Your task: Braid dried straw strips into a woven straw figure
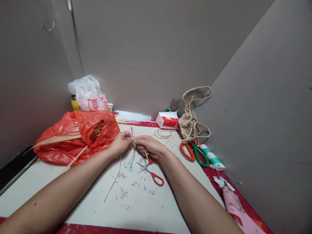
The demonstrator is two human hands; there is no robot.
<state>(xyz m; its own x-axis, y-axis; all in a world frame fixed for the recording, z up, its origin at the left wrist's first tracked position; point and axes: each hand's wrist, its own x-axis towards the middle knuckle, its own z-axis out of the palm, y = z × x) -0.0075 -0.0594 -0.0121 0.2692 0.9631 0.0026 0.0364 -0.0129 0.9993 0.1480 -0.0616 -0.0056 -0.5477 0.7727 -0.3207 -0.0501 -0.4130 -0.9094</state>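
Near the middle of the white board (102,208), my left hand (122,142) and my right hand (149,145) meet, fingertips almost touching. Both pinch thin straw strands (133,150), which stick up above the fingers and hang down below them. One long loose strand (114,183) trails from under my left hand toward the front. A short straw end pokes out beneath my right palm. Just below that hand lie small scissors (157,179) with red handles and parted blades; one handle is partly hidden by the hand.
At the left, a red plastic bag (58,143) holds straw, with a white bag (90,92) behind it. Clear sticks (133,116), a red-and-white box (168,121) and coiled rope (189,125) line the back. Orange (187,152) and green handles (200,155) and a tube (212,157) lie right.
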